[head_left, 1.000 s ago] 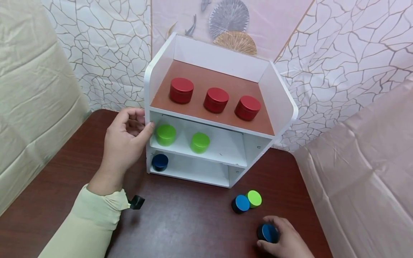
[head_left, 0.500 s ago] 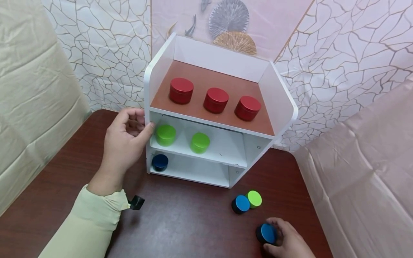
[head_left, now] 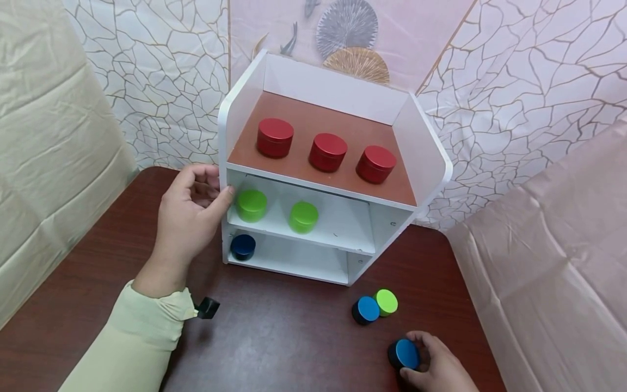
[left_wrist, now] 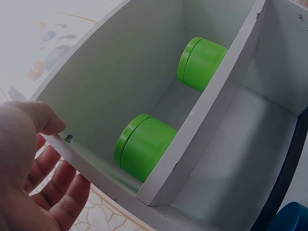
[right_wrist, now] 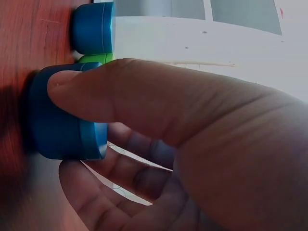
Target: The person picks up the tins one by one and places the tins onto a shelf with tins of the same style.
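Observation:
My left hand (head_left: 188, 218) holds the left side panel of a white shelf unit (head_left: 338, 71), thumb at the front edge and fingers along the outside. In the left wrist view, two green round tins (left_wrist: 147, 147) sit inside near the thumb. At the lower right of the head view, my right hand (head_left: 438, 365) grips a blue round tin (head_left: 406, 354) from its right side. The right wrist view shows the thumb across this blue tin (right_wrist: 55, 125) and fingers on its other side. Another blue tin (head_left: 366, 310) and a lime-green tin (head_left: 386, 302) stand together just beyond it.
Three red tins (head_left: 328, 152) stand in a row on the brown top shelf. A dark blue tin (head_left: 243, 247) is at the left of the bottom shelf. The dark wood table (head_left: 274, 337) lies before the unit, with cloth hangings (head_left: 553, 283) at the sides.
The blue tin in my right hand has shifted slightly left, its lid turning more upward, and the right fingers have shifted around it. My left hand and the shelf unit stay put.

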`<state>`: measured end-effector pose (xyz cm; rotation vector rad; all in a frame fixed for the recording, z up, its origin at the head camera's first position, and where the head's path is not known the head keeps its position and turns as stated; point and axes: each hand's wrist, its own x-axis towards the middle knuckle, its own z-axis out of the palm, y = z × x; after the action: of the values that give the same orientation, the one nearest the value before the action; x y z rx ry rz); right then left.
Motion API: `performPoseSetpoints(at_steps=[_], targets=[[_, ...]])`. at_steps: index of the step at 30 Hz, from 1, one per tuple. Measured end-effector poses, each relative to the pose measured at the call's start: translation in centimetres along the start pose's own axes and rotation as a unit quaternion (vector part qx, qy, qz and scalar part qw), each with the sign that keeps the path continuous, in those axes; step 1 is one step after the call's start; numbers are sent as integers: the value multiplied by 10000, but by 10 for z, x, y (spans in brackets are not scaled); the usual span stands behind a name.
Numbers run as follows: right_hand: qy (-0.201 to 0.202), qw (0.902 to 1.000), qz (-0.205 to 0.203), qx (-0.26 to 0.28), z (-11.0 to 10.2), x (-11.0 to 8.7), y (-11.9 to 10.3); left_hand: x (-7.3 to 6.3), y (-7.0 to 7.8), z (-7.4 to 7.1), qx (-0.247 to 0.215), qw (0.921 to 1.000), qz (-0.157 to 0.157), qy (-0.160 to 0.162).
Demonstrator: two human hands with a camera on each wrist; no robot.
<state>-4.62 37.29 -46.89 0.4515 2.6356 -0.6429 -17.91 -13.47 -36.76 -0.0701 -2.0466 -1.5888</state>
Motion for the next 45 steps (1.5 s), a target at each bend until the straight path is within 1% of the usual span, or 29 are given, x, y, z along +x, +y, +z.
performPoseSetpoints(at_steps=[14,23,27,31,39,45], targets=[[55,10000,46,13,-1,-1,-4,1,-2,-1,32,10000,-27,5],[144,9999,-63,-70,-7,-4,-6,1,-2,-1,-66,10000,6,-15],[316,9991,-269,-79,-10,-8,-10,1,-3,0,-102,9999,48,-14],[490,9978,-454,-13,-11,-11,-15,2,-4,1,-78,9999,62,-22],[617,9962,-606,144,-15,-19,-24,1,-4,0,-70,10000,44,-22],[639,9935,-737,579,-16,-26,-32,1,-4,0,-70,10000,39,-19]])
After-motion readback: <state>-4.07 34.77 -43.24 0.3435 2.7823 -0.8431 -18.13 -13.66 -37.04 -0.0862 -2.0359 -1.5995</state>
